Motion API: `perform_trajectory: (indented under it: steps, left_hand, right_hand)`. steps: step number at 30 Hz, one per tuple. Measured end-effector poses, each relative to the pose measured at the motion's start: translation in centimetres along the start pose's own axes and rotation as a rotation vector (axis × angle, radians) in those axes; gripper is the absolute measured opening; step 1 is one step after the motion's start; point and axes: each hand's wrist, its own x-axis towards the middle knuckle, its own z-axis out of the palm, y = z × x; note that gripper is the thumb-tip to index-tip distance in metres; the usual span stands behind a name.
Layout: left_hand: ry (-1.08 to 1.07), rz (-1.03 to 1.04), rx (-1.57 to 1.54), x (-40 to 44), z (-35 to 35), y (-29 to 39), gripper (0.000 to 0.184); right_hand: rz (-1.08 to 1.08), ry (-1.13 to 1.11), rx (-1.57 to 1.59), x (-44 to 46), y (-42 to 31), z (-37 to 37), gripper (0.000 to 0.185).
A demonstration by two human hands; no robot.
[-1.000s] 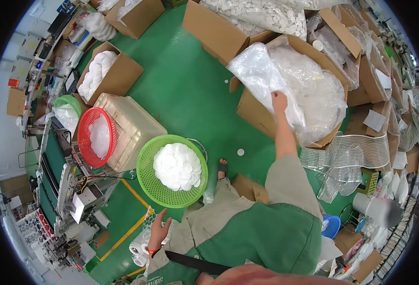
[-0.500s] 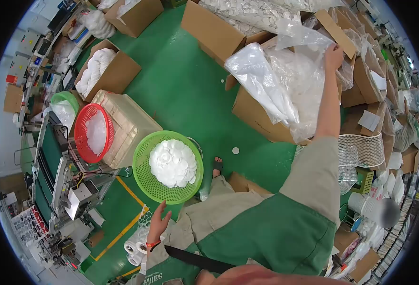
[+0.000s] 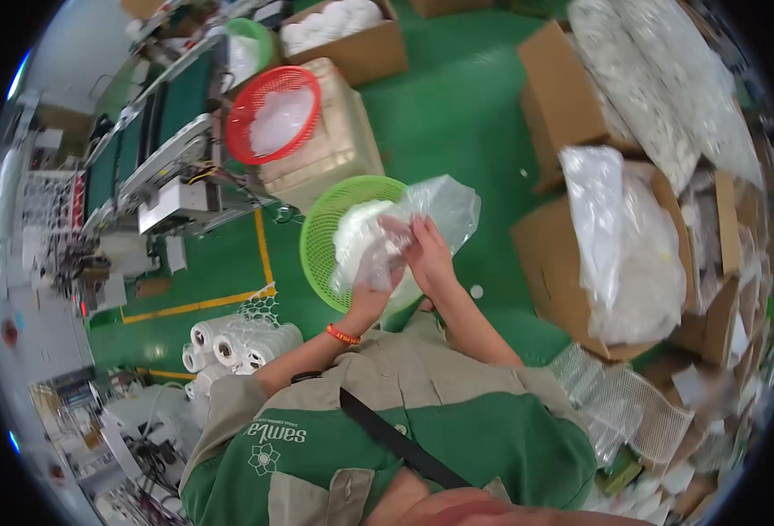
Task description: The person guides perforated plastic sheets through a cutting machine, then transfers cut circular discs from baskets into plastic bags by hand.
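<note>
Plastic bag (image 3: 450, 207), clear, held btwn both hands: R hand (image 3: 428, 252) has its fingers closed on the film, L hand (image 3: 376, 296) holds the lower part, partly seen thru it. Bag's above green basket (image 3: 315, 241) w/ white discs (image 3: 355, 226). Beyond: red basket (image 3: 240, 131) on beige bin (image 3: 352, 140). Open carton (image 3: 546, 263) well apart, R side.
</note>
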Motion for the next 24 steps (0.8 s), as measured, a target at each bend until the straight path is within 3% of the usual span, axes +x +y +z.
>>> perform_trajectory:
  steps: [1,2,3,4,5,6,7,8,9,10,11,12,13,14,17,18,19,21,23,24]
  left_hand:
    - [0.02,-0.136,-0.25,0.6,-2.8,-2.1,0.043]
    - [0.016,-0.05,-0.365,-0.5,-4.6,-0.8,0.034]
    - [0.121,-0.015,-0.196,-0.8,-6.1,-0.7,0.033]
    - [0.167,0.122,0.026,-1.7,-8.0,-0.6,0.031]
    - [0.207,0.25,0.256,-2.7,-10.2,-0.6,0.028]
    - [0.239,0.199,0.401,-3.3,-12.2,-0.9,0.026]
    - [0.291,0.161,0.48,-4.3,-13.1,0.2,0.026]
    - [0.339,0.118,0.557,-5.3,-13.7,1.3,0.026]
    - [0.339,0.04,0.535,-5.9,-15.2,0.9,0.027]
    - [0.342,-0.016,0.503,-6.7,-16.3,1.2,0.026]
    - [0.343,-0.073,0.469,-7.3,-17.3,1.5,0.026]
    - [0.401,0.04,0.452,-7.6,-18.7,0.4,0.024]
    - [0.407,-0.066,0.512,-7.5,-19.3,2.6,0.022]
    - [0.404,-0.022,0.561,-7.3,-20.6,3.3,0.023]
    - [0.323,-0.18,0.563,-6.0,-25.9,4.7,0.028]
    - [0.297,-0.146,0.607,-5.5,-27.8,5.3,0.029]
    - [0.28,-0.03,0.625,-4.7,-29.9,4.9,0.029]
    - [0.169,-0.027,0.515,-3.7,-33.6,4.8,0.027]
    - [0.169,0.136,0.436,-3.6,-36.1,5.0,0.02]
    - [0.119,0.084,0.302,-3.5,-37.6,4.9,0.018]
  right_hand:
    - [0.076,-0.116,-0.055,0.4,0.6,-1.0,0.028]
    - [0.123,-0.074,-0.14,0.9,1.7,-3.1,0.032]
    - [0.099,-0.102,-0.227,1.5,2.0,-5.6,0.034]
    - [0.118,0.027,-0.281,2.9,2.8,-10.3,0.037]
    - [0.001,0.259,-0.291,3.2,4.0,-11.9,0.039]
    - [-0.125,0.388,-0.33,4.6,7.0,-18.3,0.044]
    - [-0.041,0.633,-0.461,5.9,9.8,-24.8,0.061]
    - [0.039,0.863,-0.853,6.4,13.2,-31.1,0.083]
    - [0.312,0.878,-0.757,3.2,11.7,-24.3,0.092]
    - [0.322,0.902,-0.705,3.8,15.9,-28.9,0.092]
    - [0.524,0.812,-0.706,4.2,18.5,-32.7,0.085]
    - [0.643,0.705,-0.612,4.9,20.9,-36.7,0.078]
    - [0.577,0.609,-0.41,5.1,23.2,-37.9,0.067]
    - [0.566,0.472,-0.177,6.0,25.3,-39.1,0.06]
    - [0.405,0.647,-0.199,7.0,27.8,-38.8,0.048]
    - [0.41,0.782,-0.386,7.0,27.3,-36.2,0.041]
    - [0.424,0.768,-0.448,6.4,26.6,-33.7,0.038]
    - [0.33,0.859,-0.457,5.0,27.1,-31.4,0.037]
    - [0.104,0.744,-0.294,0.4,28.5,-29.9,0.037]
    - [0.189,0.898,-0.423,-2.3,28.5,-28.3,0.04]
